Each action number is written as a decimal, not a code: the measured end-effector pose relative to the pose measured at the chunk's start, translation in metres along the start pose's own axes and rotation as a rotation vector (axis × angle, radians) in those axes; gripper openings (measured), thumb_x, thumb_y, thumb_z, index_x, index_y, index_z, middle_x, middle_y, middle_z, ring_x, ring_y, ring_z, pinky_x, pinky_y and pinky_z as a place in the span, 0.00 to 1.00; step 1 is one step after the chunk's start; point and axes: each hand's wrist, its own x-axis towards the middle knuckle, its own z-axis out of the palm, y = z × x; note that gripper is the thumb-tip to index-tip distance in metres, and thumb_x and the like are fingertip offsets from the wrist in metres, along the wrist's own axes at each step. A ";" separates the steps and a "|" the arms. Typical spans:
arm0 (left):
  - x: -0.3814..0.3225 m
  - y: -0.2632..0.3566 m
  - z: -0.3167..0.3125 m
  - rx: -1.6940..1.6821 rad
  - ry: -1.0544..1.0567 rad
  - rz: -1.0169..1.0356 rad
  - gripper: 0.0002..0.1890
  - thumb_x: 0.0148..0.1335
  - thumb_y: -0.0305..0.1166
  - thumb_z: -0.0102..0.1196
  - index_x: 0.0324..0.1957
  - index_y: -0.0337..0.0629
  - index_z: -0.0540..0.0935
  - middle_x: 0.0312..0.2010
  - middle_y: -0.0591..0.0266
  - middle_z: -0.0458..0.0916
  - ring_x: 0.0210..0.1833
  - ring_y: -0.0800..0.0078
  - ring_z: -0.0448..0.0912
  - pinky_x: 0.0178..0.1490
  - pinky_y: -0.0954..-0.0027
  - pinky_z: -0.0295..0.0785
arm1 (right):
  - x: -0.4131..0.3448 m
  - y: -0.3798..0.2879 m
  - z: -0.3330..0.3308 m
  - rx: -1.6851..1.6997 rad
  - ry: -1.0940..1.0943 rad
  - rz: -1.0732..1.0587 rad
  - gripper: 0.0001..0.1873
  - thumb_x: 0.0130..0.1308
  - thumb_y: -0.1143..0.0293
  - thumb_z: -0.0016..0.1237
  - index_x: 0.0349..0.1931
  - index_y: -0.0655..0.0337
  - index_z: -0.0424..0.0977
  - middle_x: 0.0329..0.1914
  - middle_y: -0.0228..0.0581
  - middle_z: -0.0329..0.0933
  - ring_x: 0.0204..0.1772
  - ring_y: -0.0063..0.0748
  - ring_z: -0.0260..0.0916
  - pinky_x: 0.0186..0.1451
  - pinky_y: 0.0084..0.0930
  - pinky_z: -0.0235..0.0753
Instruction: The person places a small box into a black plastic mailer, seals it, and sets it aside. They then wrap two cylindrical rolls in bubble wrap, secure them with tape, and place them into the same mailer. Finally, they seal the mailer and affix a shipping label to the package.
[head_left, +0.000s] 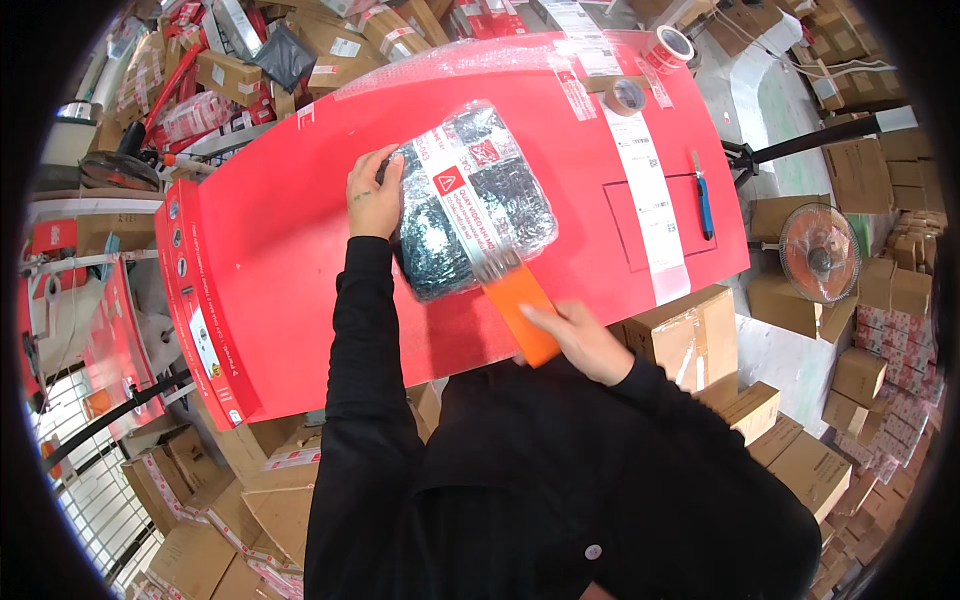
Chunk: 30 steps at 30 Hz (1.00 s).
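A parcel wrapped in dark, shiny plastic (510, 187) lies tilted on the red tabletop (300, 300), with a printed tape strip across it. My left hand (376, 193) rests against the parcel's upper left edge, thumb on its top. In my right hand (581, 336) is an orange tape dispenser (525, 315), whose blurred head touches the parcel's lower edge at the end of the strip. To the right, a strip of printed paper labels (645, 180) runs down the table. A blue utility knife (704, 206) lies beyond it, and a roll of brown tape (625, 97) sits on the labels.
A printed tape roll (669, 49) and bubble wrap (465, 56) lie along the far edge. A long red carton (196, 307) borders the left end. Cardboard boxes (679, 334) stand below the near edge, and a fan (820, 253) is at the right.
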 end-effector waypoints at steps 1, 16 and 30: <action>-0.001 -0.001 0.002 -0.031 -0.018 -0.015 0.16 0.75 0.39 0.62 0.58 0.42 0.89 0.55 0.53 0.86 0.62 0.58 0.83 0.67 0.61 0.74 | -0.005 0.036 -0.013 0.066 0.027 0.085 0.23 0.86 0.53 0.44 0.45 0.66 0.80 0.37 0.39 0.84 0.39 0.29 0.84 0.46 0.28 0.81; 0.074 -0.032 0.000 0.019 -0.148 -0.110 0.21 0.71 0.47 0.64 0.54 0.42 0.91 0.49 0.45 0.91 0.55 0.53 0.89 0.64 0.62 0.78 | 0.068 0.147 -0.023 -0.475 0.385 0.103 0.34 0.79 0.42 0.52 0.38 0.75 0.80 0.29 0.47 0.82 0.31 0.35 0.84 0.33 0.31 0.83; 0.058 -0.167 -0.064 -0.046 -0.266 -0.172 0.29 0.82 0.48 0.45 0.70 0.36 0.79 0.66 0.42 0.82 0.73 0.54 0.78 0.76 0.62 0.69 | -0.051 0.099 -0.202 -0.356 0.644 -0.085 0.21 0.76 0.59 0.59 0.57 0.68 0.83 0.43 0.35 0.87 0.41 0.20 0.81 0.45 0.25 0.80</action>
